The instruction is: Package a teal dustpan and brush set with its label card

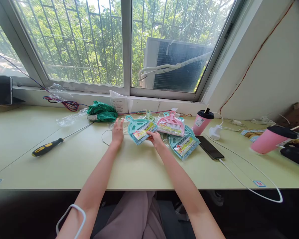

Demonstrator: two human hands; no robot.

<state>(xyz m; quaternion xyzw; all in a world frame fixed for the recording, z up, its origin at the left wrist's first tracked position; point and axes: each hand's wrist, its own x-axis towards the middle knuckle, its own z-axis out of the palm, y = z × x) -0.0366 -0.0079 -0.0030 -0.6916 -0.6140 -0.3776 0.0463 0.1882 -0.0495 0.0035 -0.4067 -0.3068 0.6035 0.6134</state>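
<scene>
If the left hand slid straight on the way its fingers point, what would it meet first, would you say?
The left hand lies flat, fingers pointing toward the window. First in line looks to be the clear plastic wrapping by its fingertips, then the white packet at the sill; depth is hard to judge.

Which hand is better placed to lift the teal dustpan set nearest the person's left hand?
Right, probably. The right hand already touches the near edge of the teal dustpan set, by its label. The left hand lies flat and open on the table beside it, seemingly not touching it.
</scene>
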